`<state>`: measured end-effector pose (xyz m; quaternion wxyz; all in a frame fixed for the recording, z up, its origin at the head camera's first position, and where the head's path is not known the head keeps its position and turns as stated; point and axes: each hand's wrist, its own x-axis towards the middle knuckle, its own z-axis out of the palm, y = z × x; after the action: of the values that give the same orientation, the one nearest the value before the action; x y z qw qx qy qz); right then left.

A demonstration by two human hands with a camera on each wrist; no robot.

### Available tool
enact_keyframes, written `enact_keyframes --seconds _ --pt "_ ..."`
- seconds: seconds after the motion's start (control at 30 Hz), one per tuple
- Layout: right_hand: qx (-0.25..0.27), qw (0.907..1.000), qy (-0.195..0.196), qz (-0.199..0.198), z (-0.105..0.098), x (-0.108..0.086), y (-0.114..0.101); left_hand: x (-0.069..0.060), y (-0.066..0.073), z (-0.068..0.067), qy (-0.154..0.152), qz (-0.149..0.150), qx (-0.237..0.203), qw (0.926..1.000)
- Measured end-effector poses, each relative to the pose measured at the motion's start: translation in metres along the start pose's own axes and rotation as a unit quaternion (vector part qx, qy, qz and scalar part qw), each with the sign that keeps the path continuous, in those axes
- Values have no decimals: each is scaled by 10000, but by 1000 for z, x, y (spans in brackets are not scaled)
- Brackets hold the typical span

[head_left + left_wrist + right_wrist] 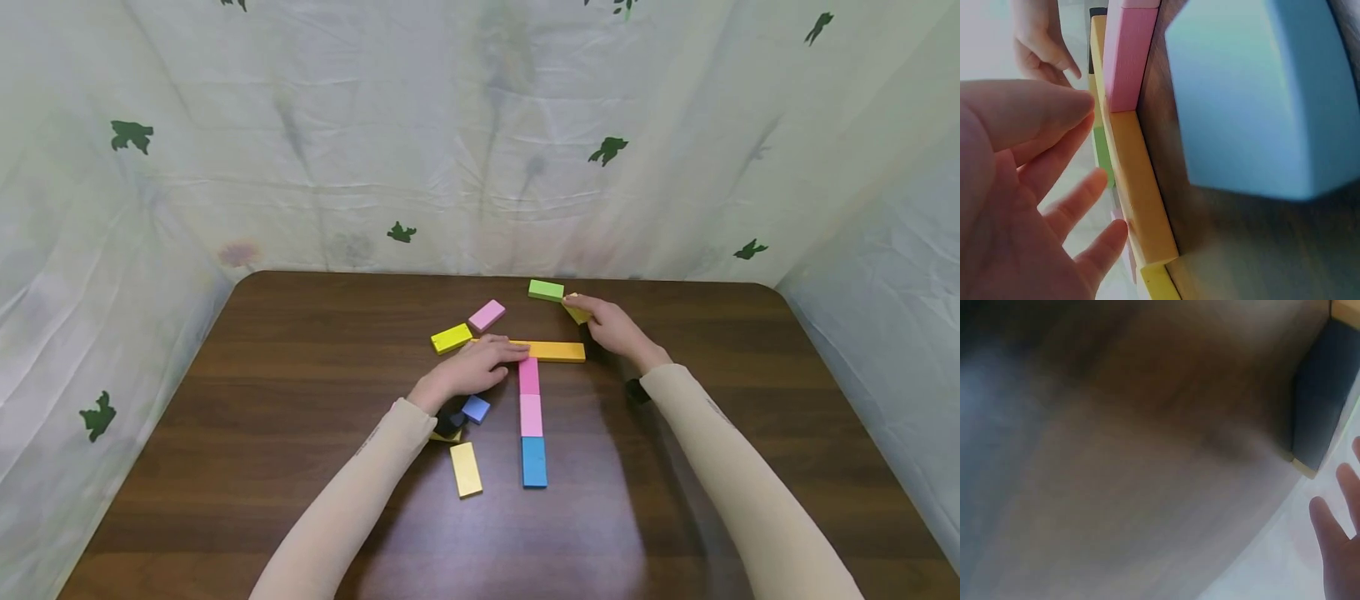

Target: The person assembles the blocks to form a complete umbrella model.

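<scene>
My left hand (474, 367) lies over the left part of an orange bar (557, 352), its fingers extended. In the left wrist view those fingertips are at the orange bar (1141, 187), with nothing gripped. Below the bar runs a column: a pink block (528, 377), a lighter pink block (531, 415) and a blue block (534, 462). My right hand (617, 329) touches a pale yellow block (577, 313), next to a green block (546, 290). In the right wrist view its visible fingers are straight, beside a black block (1322, 394); the thumb is hidden.
A yellow block (452, 338) and a tilted pink block (487, 315) lie left of the bar. Near my left wrist are a small periwinkle block (476, 408), a partly hidden yellowish block (447, 437) and a pale yellow block (467, 470). Cloth hangs behind the table (300, 367).
</scene>
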<state>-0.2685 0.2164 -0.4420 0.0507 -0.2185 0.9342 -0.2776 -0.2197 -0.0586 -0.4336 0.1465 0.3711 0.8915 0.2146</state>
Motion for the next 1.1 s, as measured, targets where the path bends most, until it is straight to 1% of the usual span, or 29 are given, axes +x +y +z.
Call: enact_keyframes --seconds 0.13,0.23,0.47,0.63,0.93,1.1 --pt "95 9999 1 -77 2 -6 -1 -3 -4 -5 234 140 -49 9996" --pt "161 9998 -40 -114 3 -11 -3 -6 -8 -10 366 85 -95 9992" --pt "213 9985 -175 -475 9 -20 -10 -12 -21 -17 567 -129 5 9983" --pt "334 9973 -286 -596 13 -28 -20 -13 -26 -18 613 -282 110 9977" --pt "390 9907 -401 -1238 22 -38 -35 -12 -31 -16 567 -604 243 9963" --pt "316 9865 -563 -1503 29 -38 -42 -12 -32 -16 579 -641 220 9960"
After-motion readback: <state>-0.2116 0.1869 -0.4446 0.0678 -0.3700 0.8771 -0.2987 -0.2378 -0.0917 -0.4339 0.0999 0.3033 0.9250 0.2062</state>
